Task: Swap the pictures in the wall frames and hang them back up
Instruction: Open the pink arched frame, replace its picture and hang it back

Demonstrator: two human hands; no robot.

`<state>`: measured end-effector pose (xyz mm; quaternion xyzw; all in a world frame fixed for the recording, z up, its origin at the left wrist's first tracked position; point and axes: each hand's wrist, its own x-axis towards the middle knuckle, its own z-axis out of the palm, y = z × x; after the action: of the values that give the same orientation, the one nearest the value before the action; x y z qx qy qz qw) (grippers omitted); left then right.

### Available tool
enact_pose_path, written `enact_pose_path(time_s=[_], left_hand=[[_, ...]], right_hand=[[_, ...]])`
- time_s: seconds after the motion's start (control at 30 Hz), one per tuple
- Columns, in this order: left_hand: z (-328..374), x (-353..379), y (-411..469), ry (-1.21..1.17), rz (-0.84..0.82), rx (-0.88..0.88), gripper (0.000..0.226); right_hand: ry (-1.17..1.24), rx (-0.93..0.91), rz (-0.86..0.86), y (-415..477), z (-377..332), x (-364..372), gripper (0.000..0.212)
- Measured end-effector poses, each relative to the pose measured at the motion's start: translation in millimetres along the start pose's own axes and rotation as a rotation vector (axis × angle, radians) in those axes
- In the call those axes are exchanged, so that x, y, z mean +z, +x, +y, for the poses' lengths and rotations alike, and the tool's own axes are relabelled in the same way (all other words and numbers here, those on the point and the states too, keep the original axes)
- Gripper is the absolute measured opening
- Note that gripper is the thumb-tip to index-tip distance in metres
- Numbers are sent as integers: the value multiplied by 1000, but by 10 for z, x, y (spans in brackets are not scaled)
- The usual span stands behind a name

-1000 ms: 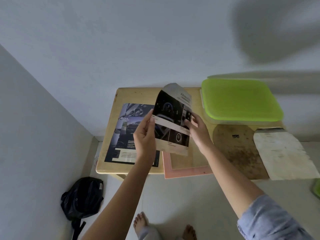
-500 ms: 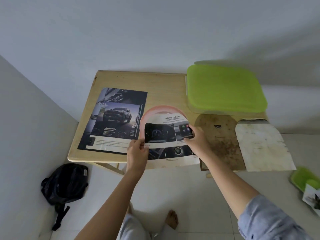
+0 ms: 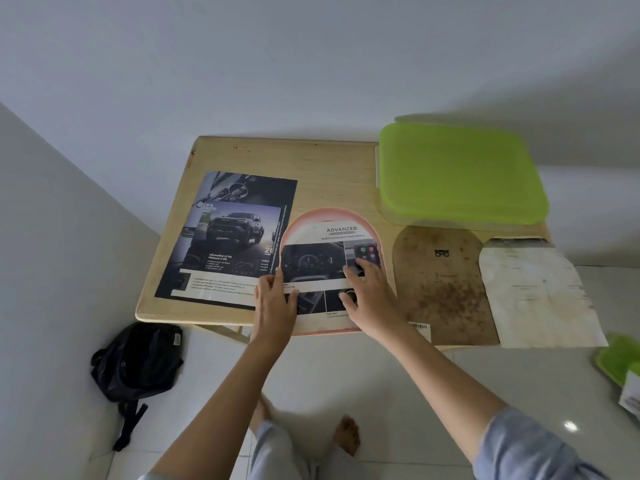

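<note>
A pink arch-shaped frame [image 3: 313,216] lies flat on the wooden table [image 3: 332,168]. An arch-cut dashboard picture [image 3: 322,258] headed "ADVANCED" rests inside it. My left hand [image 3: 275,299] pinches the picture's lower left edge. My right hand [image 3: 369,299] lies flat on the picture with fingers spread, pressing it down. To the left lies a dark rectangular truck poster [image 3: 228,237]. Right of the frame lie a brown arch-shaped backing board [image 3: 443,285] and a stained white arch-shaped sheet [image 3: 533,292].
A green-lidded plastic box [image 3: 460,174] sits at the table's back right. A black backpack [image 3: 136,362] lies on the floor by the left wall. Another green object [image 3: 616,362] is at the right edge. My bare feet [image 3: 346,434] stand on white tiles.
The picture was held up in both hands, then lowered into the pink frame. My right hand has shifted from gripping its edge to pressing flat on it.
</note>
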<state>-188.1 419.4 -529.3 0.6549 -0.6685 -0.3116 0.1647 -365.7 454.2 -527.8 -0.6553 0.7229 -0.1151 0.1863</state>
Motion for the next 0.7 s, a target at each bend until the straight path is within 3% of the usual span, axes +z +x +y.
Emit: enact_pose_path(time_s=[0.17,0.37,0.7], left_hand=[[-24,-46,153,-8,-16,62,51],[-53,-104,293,-49,-89,86,53],[-230,-260,560,-18,-88,66,54]], right_hand=[[-74,28,74,135,-20,-16,54],[61,384,170,96,-78,-6,66],[153,377,206,66,-350,181,64]])
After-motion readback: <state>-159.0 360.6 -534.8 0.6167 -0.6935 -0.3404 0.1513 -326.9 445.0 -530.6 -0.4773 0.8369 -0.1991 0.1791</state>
